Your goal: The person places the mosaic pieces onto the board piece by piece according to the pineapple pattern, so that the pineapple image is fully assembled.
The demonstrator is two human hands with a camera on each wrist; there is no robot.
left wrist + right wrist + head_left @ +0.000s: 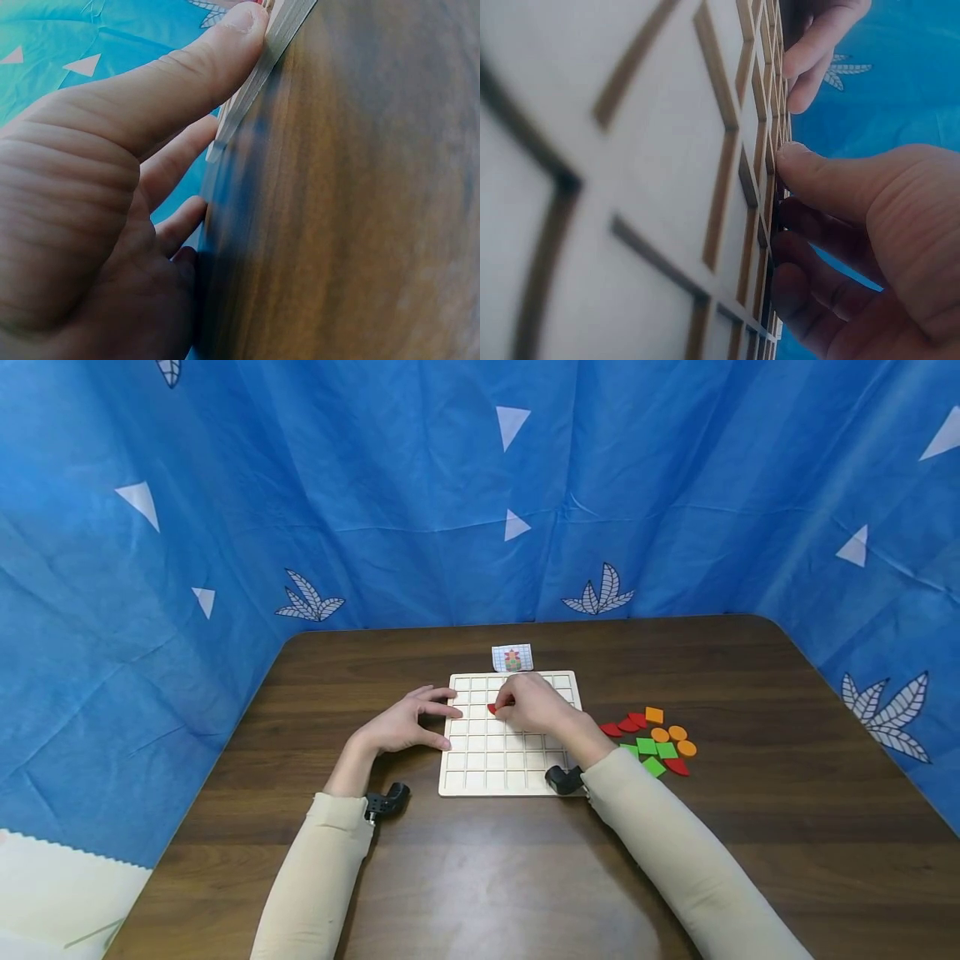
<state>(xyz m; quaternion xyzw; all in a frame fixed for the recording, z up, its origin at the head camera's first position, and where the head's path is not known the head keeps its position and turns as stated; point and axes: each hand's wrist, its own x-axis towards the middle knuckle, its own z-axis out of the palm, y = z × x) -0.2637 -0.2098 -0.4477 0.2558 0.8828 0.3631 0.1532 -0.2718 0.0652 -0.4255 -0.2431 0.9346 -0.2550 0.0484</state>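
The right hand (531, 702) is over the white board (480, 781), and its thumb and fingers are bent and pinch a small red piece (491, 709). That red piece is on the upper part of the board, a bit left of the middle, right at the fingertips. The left hand (405, 723) has its fingers spread wide and loose, and it touches the left edge of the board. The board has lots of little squares and lies flat on the brown table (480, 868). A small card (512, 658) with a picture on it lies just past the board's far edge. To the right of the board is a bunch of bits: more red shapes (627, 725), an orange square (654, 715), three orange circles (677, 733) and some green squares (647, 746). The right sleeve (693, 835) hides part of that bunch. Behind the table hangs a blue curtain (420, 485) with white triangles and leaves.
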